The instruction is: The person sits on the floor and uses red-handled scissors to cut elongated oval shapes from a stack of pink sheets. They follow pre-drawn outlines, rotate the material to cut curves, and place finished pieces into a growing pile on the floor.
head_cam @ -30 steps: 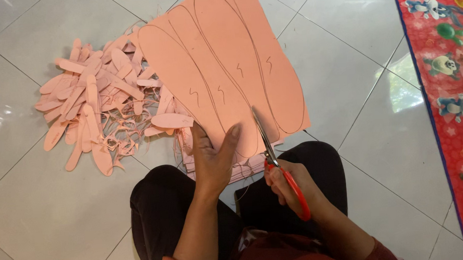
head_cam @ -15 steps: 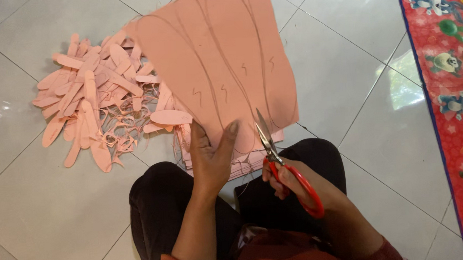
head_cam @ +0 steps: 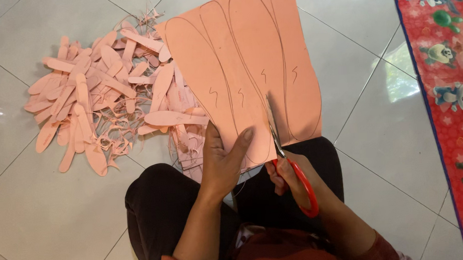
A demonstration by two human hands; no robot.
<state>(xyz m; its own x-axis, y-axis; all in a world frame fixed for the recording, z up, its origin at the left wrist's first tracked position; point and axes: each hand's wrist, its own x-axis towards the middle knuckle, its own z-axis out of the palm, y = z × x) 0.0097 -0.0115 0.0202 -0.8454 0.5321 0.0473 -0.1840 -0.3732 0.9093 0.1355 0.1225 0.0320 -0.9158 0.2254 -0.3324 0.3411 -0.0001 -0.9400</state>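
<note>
Two hands (head_cam: 223, 164) on pink sheet (head_cam: 249, 66), scissors (head_cam: 291, 169) mid-cut

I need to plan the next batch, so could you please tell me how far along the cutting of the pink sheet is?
Done: a heap of cut pink insole-shaped pieces and trimmings lies on the tiled floor. In hand: the left hand steadies the pink sheet with pencilled outlines while the right hand works red-handled scissors into its lower edge. Left: about four outlined shapes are uncut.

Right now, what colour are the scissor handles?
Red: the scissors in the right hand have red loop handles, seen in the head view.
</note>
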